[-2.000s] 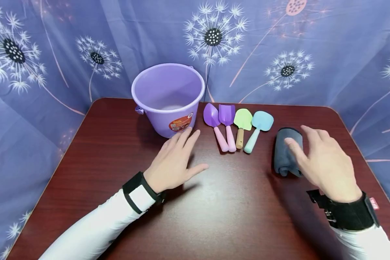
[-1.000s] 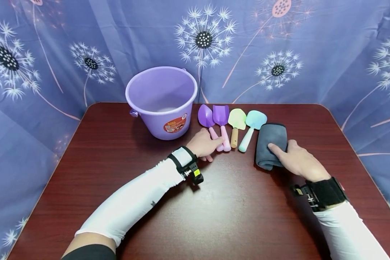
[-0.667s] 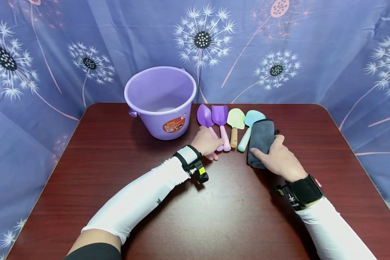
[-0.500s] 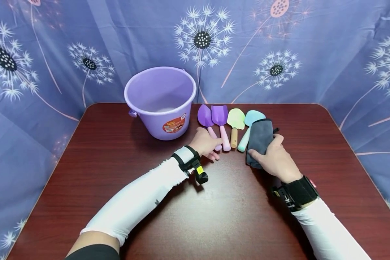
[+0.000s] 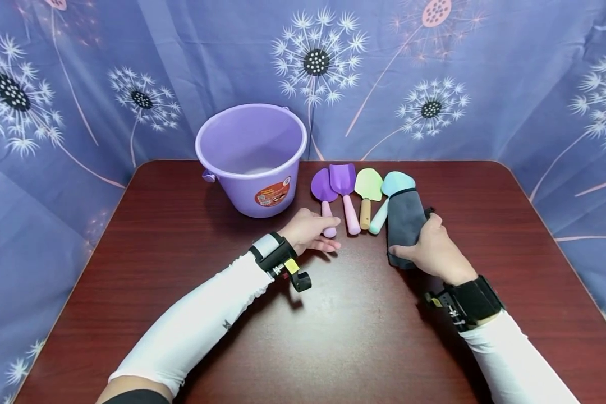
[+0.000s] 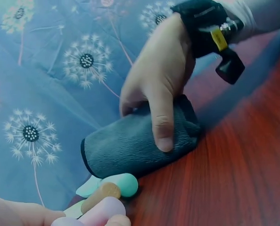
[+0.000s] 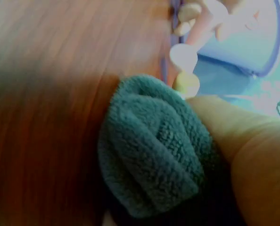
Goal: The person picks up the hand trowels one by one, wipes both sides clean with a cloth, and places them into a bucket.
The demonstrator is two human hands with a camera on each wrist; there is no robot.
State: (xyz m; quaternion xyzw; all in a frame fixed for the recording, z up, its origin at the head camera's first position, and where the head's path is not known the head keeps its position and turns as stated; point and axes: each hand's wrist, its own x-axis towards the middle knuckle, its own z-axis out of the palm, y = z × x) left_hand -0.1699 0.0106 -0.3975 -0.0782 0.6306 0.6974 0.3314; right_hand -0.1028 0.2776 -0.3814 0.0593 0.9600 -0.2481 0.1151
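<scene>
My left hand (image 5: pixel 310 231) pinches the pink handle of the leftmost toy shovel (image 5: pixel 324 186), which has a rounded purple blade. Beside it lie a square-bladed purple shovel (image 5: pixel 343 179) with a pink handle, a lime-green shovel (image 5: pixel 368 185) with a tan handle, and a teal shovel (image 5: pixel 398 182). My right hand (image 5: pixel 436 249) grips a rolled dark grey towel (image 5: pixel 404 224), thumb on the near side. The towel covers part of the teal shovel from the head view. In the left wrist view, the towel (image 6: pixel 126 146) lies against the handle ends; its folded end (image 7: pixel 149 146) fills the right wrist view.
A purple bucket (image 5: pixel 270 193) with a red label stands at the back left, just left of the shovels. Behind the dark wooden table (image 5: pixel 353 331) hangs a blue curtain (image 5: pixel 222 50) with a dandelion print.
My left hand reached from beside the bucket to the rounded shovel's handle and shifted that shovel slightly toward me. My right hand took hold of the towel and moved it left against the teal shovel.
</scene>
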